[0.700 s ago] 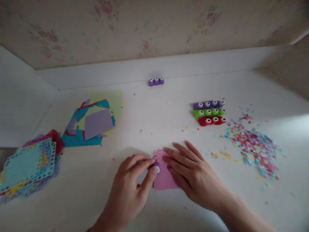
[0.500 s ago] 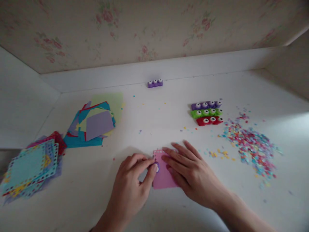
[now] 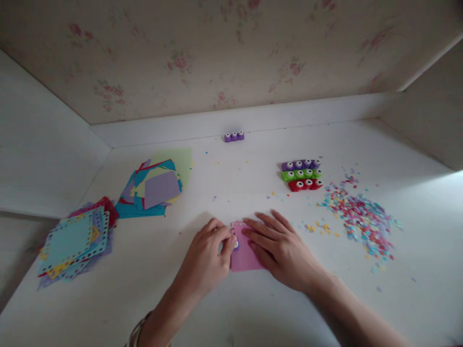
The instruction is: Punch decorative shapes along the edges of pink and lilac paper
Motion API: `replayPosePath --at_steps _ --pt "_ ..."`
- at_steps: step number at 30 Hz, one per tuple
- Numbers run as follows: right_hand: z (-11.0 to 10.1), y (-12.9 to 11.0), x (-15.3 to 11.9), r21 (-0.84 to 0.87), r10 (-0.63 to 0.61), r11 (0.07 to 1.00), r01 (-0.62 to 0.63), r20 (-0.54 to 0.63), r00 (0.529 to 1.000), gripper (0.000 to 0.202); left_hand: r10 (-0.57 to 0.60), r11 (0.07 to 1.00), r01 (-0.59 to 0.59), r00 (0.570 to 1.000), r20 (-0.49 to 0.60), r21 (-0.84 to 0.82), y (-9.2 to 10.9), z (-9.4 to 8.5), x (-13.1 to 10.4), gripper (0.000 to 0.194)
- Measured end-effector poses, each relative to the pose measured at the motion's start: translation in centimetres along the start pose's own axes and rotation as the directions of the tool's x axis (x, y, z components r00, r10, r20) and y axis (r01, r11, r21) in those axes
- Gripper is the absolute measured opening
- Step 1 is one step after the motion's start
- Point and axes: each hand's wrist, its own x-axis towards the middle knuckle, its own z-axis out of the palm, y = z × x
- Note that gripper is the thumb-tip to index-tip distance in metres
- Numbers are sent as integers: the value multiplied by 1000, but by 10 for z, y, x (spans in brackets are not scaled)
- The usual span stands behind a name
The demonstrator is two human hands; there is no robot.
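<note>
A pink square of paper (image 3: 246, 260) lies flat on the white table, with small punched holes along its top edge and the upper part of its left edge. At that left edge my left hand (image 3: 213, 248) grips a small purple craft punch (image 3: 236, 245) with a white button, mostly covered by the fingers. My thumb is at the button. My right hand (image 3: 280, 246) rests flat with fingers spread over the right side of the paper, hiding that part of it.
Rows of purple, green and red craft punches (image 3: 298, 175) stand at right, beside a heap of paper confetti (image 3: 361, 217). Three purple punches (image 3: 234, 137) stand near the wall. To the left lie plain coloured sheets (image 3: 161, 190) and a pile of hole-edged sheets (image 3: 70, 238).
The camera view has shifted, so the side piles sit further right in it. My left hand still holds the punch at the paper's left edge; my right hand stays on the paper.
</note>
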Motion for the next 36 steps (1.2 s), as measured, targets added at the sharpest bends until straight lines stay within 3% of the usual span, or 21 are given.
replayPosePath --at_steps 8,12,15,19,23,26,29,33,35,36 --pt "-2 -1 -1 -2 -3 1000 3 -3 1000 35 50 985 -15 978 -203 173 -52 -23 -33 25" --pt "0 2 -1 15 -13 1000 13 -19 1000 35 117 969 -68 973 -197 238 -70 -22 -47 26" --pt "0 0 -3 86 -27 996 37 -123 992 36 134 973 -92 972 -193 213 -64 -18 -46 23" --pt "-5 -21 -2 291 8 955 61 -231 973 40 224 969 -197 955 -193 147 -33 -10 -32 25" --pt "-14 -46 2 402 28 914 50 -185 982 38 305 952 -297 934 -186 73 -7 -1 -21 38" --pt "-22 -55 4 412 130 909 -68 -125 984 30 246 968 -250 943 -222 7 -4 6 -20 38" --pt "-28 -56 6 445 182 883 -148 -35 983 22 285 958 -284 928 -242 40 -10 11 -23 34" --pt "-42 -32 19 531 284 812 -242 4 959 14 332 943 -314 897 -291 107 -15 10 -27 35" --pt "-57 0 32 492 435 801 -343 -84 896 20 318 948 -291 891 -325 131 -17 10 -29 32" --pt "-67 19 39 431 541 790 -436 -154 827 23 318 947 -285 888 -332 146 -19 9 -29 30"
